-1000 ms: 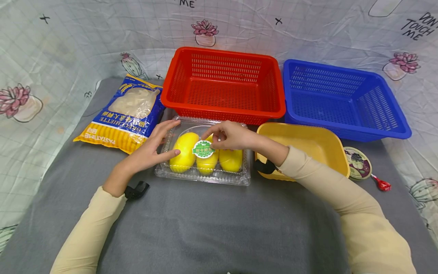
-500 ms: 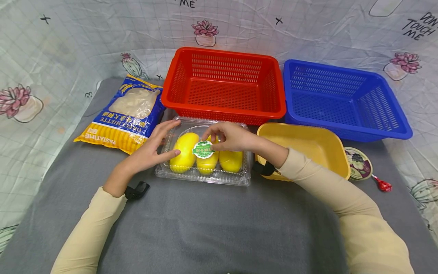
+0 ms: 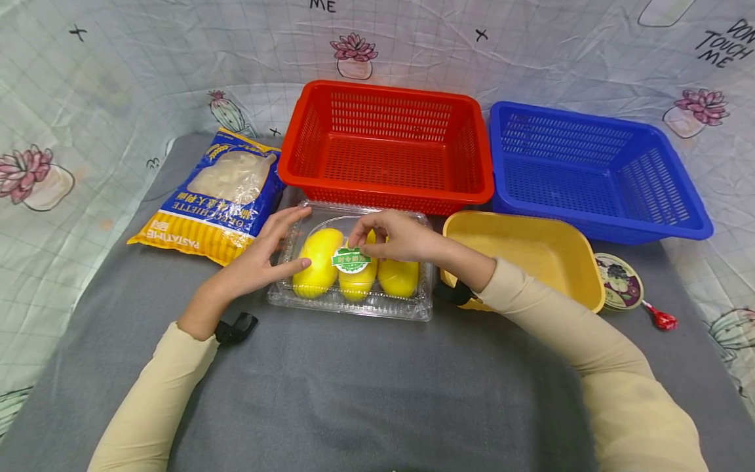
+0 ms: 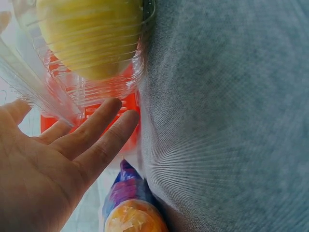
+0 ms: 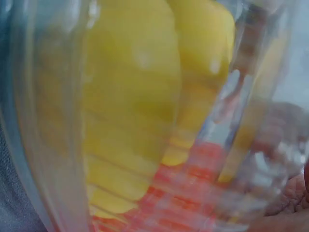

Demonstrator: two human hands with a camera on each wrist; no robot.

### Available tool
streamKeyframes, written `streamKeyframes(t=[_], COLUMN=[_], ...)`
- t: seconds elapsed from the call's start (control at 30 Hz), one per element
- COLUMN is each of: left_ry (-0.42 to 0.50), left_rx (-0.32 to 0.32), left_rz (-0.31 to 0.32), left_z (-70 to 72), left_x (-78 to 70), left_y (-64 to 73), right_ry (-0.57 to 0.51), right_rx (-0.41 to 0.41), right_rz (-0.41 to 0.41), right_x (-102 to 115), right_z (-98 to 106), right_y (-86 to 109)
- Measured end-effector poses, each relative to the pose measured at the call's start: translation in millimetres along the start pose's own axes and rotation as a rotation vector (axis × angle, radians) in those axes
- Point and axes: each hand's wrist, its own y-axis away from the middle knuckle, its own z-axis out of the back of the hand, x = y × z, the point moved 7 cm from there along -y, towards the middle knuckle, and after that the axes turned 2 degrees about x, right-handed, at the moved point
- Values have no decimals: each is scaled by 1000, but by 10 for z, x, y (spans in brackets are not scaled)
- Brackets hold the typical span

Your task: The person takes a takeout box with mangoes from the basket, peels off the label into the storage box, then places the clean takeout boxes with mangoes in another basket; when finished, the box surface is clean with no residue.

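In the head view a clear plastic clamshell box (image 3: 348, 309) stands on the grey cloth, its lid down over three yellow, mango-shaped fruits (image 3: 318, 262). A round green and white sticker (image 3: 351, 261) sits on the lid. My right hand (image 3: 398, 237) is over the lid, thumb and index finger pinching the sticker's upper edge. My left hand (image 3: 256, 262) rests along the box's left side, fingers straight and thumb over the lid. The left wrist view shows its spread fingers (image 4: 104, 145) beside the ridged box wall. Motion blurs the right wrist view, where fruit (image 5: 130, 96) fills much of the frame.
Behind the box stand a red basket (image 3: 383, 190) and a blue basket (image 3: 596, 223). A yellow tray (image 3: 542, 239) lies under the right forearm. A bag of orecchiette pasta (image 3: 206, 196) lies at left; a round tin (image 3: 619, 282) and red lollipop (image 3: 663, 320) at right.
My right thumb and index finger have drawn together and moved down onto the sticker's upper edge. The left hand and box have stayed put.
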Motion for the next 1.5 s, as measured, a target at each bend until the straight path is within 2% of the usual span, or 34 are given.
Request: streamKeyframes(t=[0.87, 1.17, 1.5], left_ry=[-15, -13, 5], left_rx=[-1, -1, 2], left_rz=[-16, -17, -9], left_z=[10, -1, -5], left_x=[-10, -8, -5], left_y=[-2, -2, 0], right_ry=[-183, -210, -346], right_rx=[-73, -94, -166], right_rz=[-103, -108, -109], right_x=[-90, -122, -202], right_z=[55, 68, 154], right_y=[89, 209, 438])
